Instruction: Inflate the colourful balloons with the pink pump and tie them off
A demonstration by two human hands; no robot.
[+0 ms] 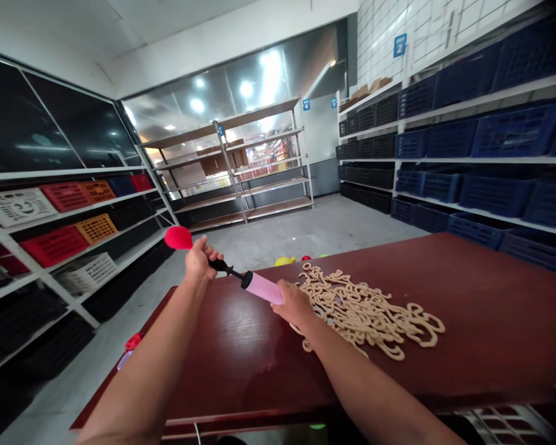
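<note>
A balloon pump with a pink barrel and black end pieces is held slantwise above the dark red table. My left hand is closed round its black end, and a small inflated red balloon sticks out on the far side of that hand. The balloon's neck is hidden by my fingers. Lower and to the right, my right hand grips the pink barrel. A short length of dark rod shows between the black end and the barrel's cap. Beside my right hand lies a tangled heap of beige cord-like strands.
Yellow and red balloon-like things show beyond the table's far edge. Something red is by the left edge. Shelves with coloured crates stand left, blue crates right, and a metal rack at the back.
</note>
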